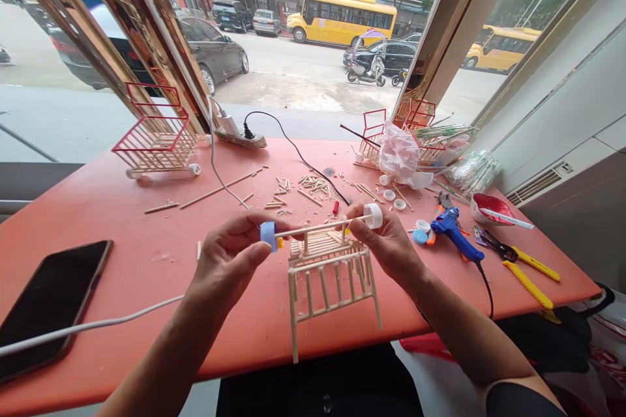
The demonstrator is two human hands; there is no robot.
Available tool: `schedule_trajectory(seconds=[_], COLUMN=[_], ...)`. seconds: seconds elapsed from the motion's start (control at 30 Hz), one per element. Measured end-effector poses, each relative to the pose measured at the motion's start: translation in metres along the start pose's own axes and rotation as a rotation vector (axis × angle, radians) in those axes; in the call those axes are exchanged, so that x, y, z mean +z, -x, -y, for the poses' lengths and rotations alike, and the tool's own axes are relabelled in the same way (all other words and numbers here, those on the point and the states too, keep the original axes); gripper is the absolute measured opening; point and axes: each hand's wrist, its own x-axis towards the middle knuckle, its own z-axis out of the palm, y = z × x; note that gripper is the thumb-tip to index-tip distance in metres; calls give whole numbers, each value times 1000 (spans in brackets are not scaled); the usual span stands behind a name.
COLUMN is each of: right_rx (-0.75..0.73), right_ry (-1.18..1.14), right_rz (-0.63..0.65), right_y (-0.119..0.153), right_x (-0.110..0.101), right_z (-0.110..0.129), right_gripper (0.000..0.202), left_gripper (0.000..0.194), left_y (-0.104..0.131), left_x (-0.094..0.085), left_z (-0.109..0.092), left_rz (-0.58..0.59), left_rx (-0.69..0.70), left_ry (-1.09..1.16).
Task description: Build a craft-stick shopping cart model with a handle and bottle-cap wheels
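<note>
A small frame of pale wooden sticks (332, 283) stands near the table's front edge, between my hands. Across its far side runs a thin stick axle (320, 228) with a blue bottle cap (267, 236) on the left end and a white bottle cap (373, 215) on the right end. The fingers of my left hand (229, 254) are closed round the blue cap. My right hand (388, 244) pinches the white cap and the axle end beside it. A bit of yellow shows inside each cap.
Cut sticks (315, 186) lie beyond the frame. To the right are a blue glue gun (452, 231), yellow-handled pliers (528, 270) and a red-lined bowl (493, 208). A phone (53, 303) lies left; a finished cart (159, 137) stands at the back left. A white cable (98, 324) crosses the left side.
</note>
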Motion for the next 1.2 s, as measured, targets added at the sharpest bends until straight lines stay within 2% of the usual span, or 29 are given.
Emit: schedule_trajectory(seconds=[1.2], right_rx=[18], right_ry=[24], right_rz=[-17], right_y=[0], right_x=[-1], right_z=[-4], right_gripper=[36], left_gripper=[23], left_y=[1], left_x=[1], left_z=[-2], left_rz=[-32], left_rx=[-36], left_ry=[-10])
